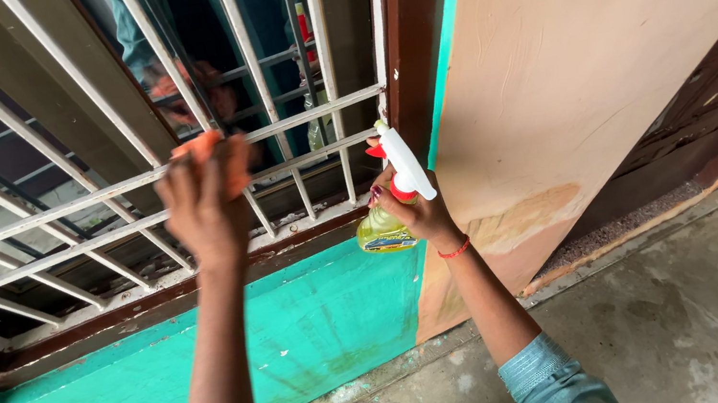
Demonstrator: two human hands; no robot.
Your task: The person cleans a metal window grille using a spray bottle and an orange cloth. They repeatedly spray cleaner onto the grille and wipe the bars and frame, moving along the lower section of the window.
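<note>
Orange cloth (211, 158) pressed on window grille (123, 187) by closed left hand (204, 203); right hand (414, 212) grips spray bottle (393, 201).

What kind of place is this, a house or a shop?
Probably the outside of a house. A window with a white metal grille sits in a green painted wall, with a peach wall beside it and a bare concrete floor below.
</note>
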